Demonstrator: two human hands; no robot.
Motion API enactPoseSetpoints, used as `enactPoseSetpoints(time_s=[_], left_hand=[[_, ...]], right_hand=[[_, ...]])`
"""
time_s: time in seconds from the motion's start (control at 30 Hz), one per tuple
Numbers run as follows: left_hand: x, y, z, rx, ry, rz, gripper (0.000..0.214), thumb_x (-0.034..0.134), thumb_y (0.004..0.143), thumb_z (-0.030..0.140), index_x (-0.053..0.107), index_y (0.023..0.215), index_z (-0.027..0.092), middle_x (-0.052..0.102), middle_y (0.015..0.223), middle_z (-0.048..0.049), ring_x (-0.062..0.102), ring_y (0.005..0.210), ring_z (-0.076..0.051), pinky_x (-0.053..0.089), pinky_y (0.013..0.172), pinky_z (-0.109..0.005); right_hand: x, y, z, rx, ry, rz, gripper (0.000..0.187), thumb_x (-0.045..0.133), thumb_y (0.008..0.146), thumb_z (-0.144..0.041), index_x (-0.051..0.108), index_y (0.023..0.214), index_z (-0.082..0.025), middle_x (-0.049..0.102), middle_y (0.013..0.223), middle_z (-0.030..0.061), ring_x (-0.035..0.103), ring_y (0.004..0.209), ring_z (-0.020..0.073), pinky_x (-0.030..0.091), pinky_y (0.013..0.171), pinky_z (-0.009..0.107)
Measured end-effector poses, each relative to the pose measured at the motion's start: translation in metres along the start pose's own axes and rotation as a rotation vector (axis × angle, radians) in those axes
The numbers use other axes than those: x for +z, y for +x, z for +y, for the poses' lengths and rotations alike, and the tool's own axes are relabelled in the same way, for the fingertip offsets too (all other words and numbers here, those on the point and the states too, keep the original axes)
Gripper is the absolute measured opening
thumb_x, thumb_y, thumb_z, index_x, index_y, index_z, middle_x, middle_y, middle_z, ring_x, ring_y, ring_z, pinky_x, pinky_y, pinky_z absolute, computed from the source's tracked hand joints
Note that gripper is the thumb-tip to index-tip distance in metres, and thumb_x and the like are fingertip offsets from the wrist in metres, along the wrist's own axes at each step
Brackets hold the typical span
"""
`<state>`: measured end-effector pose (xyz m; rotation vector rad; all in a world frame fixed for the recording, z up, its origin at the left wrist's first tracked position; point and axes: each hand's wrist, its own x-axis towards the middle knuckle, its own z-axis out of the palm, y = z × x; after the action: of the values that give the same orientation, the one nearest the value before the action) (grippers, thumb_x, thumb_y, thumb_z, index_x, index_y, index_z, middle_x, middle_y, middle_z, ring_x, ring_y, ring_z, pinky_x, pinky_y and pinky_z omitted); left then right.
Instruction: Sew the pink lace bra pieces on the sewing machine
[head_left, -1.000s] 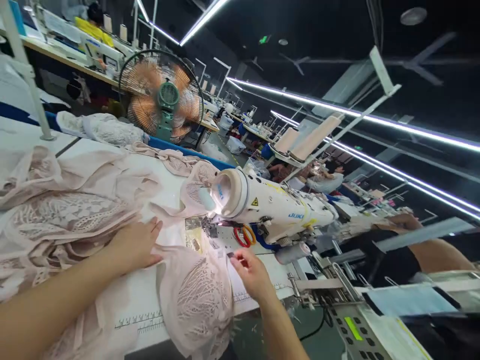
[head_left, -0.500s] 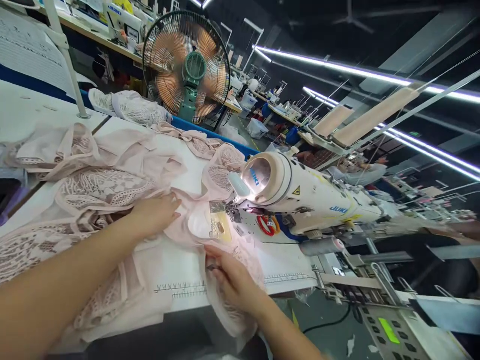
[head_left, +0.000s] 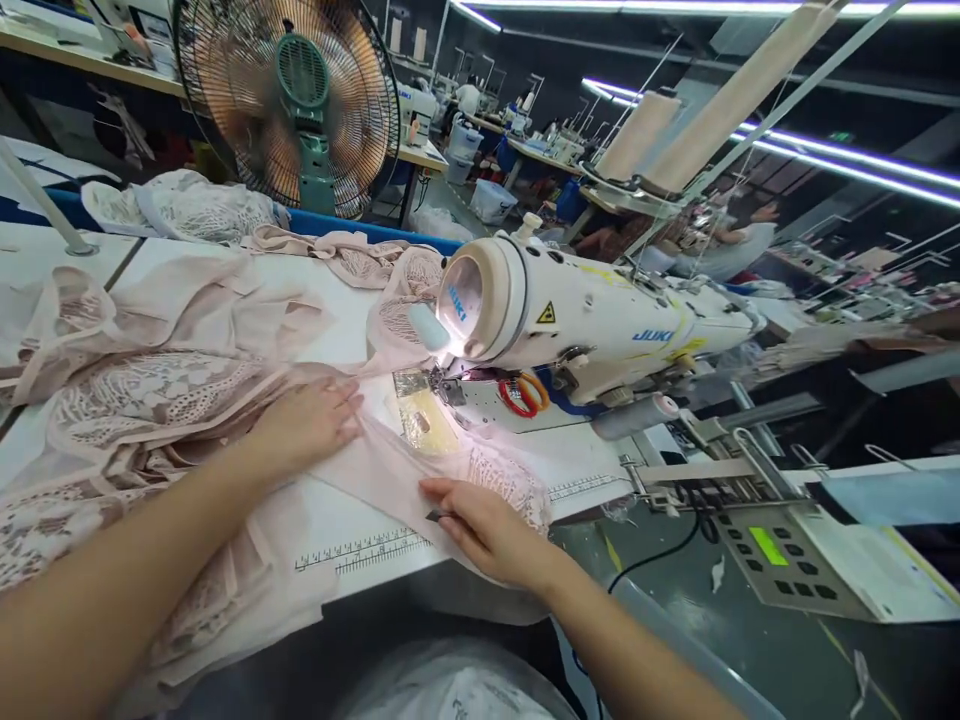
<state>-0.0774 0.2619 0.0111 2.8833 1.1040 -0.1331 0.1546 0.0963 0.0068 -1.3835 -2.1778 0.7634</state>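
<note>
A pale pink garment piece (head_left: pixel 390 465), sheer fabric with lace, stretches between my hands in front of the sewing machine (head_left: pixel 570 305). My left hand (head_left: pixel 311 425) lies on the fabric at the left, palm down, with its fingers stretched out. My right hand (head_left: pixel 487 525) is closed, thumb and fingers pinching the near edge of the garment below the needle area. A small dark pointed object (head_left: pixel 435 515) shows at its fingertips; its kind is unclear. The lit machine head stands beyond both hands, with a yellowish plate (head_left: pixel 426 422) on the bed beside the needle.
Several lace pieces (head_left: pixel 157 395) are heaped at the left. Orange-red handled scissors (head_left: pixel 525 395) lie under the machine arm. A fan (head_left: pixel 300 110) stands behind the table. Ruler markings (head_left: pixel 360 550) run along the front edge, and a control panel (head_left: pixel 780 555) is at right.
The view has shifted, so the machine and fan appear further left. My right hand has drawn the garment edge away to the right, and the fabric between my hands now looks straighter and tauter.
</note>
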Motion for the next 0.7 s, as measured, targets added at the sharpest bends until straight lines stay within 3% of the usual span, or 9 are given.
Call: enactPoseSetpoints(time_s=[0.1,0.2,0.3,0.47,0.6,0.7], left_hand=[[-0.009,-0.007,0.003,-0.185,0.149,-0.005,0.048,0.037,0.095,0.035,0.051,0.134,0.009,0.049,0.140,-0.0180,0.052,0.115,-0.038,0.047,0.087,-0.049],[-0.020,-0.016,0.005,-0.223,0.176,-0.122,0.048,0.031,0.097,0.030,0.052,0.129,0.002,0.054,0.126,-0.0254,0.063,0.095,-0.037,0.050,0.072,-0.044],[-0.023,-0.018,0.002,-0.239,0.114,-0.178,0.046,0.025,0.097,0.027,0.057,0.121,0.004,0.057,0.114,-0.0237,0.066,0.076,-0.033,0.050,0.060,-0.043],[-0.015,-0.014,-0.007,-0.230,0.130,-0.103,0.040,0.030,0.096,0.029,0.058,0.118,0.008,0.054,0.121,-0.0214,0.067,0.078,-0.033,0.050,0.062,-0.041],[-0.010,-0.015,-0.009,-0.199,0.181,-0.042,0.040,0.029,0.097,0.026,0.057,0.118,0.009,0.053,0.127,-0.0223,0.068,0.073,-0.030,0.047,0.058,-0.037],[-0.003,-0.016,-0.018,-0.153,0.234,0.029,0.042,0.025,0.096,0.021,0.056,0.120,0.007,0.054,0.128,-0.0214,0.067,0.071,-0.029,0.046,0.058,-0.036]], right_hand=[[0.002,0.001,0.000,-0.010,-0.014,0.003,0.010,0.042,0.091,-0.017,0.050,0.085,-0.020,0.065,0.117,0.0163,0.057,0.119,0.0196,0.050,0.095,0.038],[0.000,0.003,-0.001,0.012,-0.019,-0.015,0.011,0.042,0.090,-0.017,0.050,0.084,-0.020,0.065,0.118,0.0150,0.056,0.120,0.0201,0.049,0.097,0.038],[-0.007,0.007,-0.003,0.036,-0.029,-0.063,0.012,0.041,0.090,-0.017,0.052,0.085,-0.019,0.065,0.118,0.0145,0.059,0.116,0.0217,0.050,0.095,0.040],[-0.015,0.034,-0.023,-0.026,-0.087,-0.085,0.011,0.044,0.090,-0.019,0.054,0.092,-0.019,0.068,0.111,0.0129,0.065,0.104,0.0227,0.054,0.088,0.039],[0.005,0.077,-0.037,-0.252,-0.128,-0.026,0.007,0.047,0.090,-0.022,0.053,0.086,-0.018,0.066,0.117,0.0152,0.063,0.108,0.0220,0.051,0.093,0.035],[0.026,0.104,-0.027,-0.246,-0.144,0.009,0.006,0.048,0.090,-0.022,0.051,0.090,-0.018,0.060,0.128,0.0157,0.054,0.122,0.0204,0.046,0.100,0.031]])
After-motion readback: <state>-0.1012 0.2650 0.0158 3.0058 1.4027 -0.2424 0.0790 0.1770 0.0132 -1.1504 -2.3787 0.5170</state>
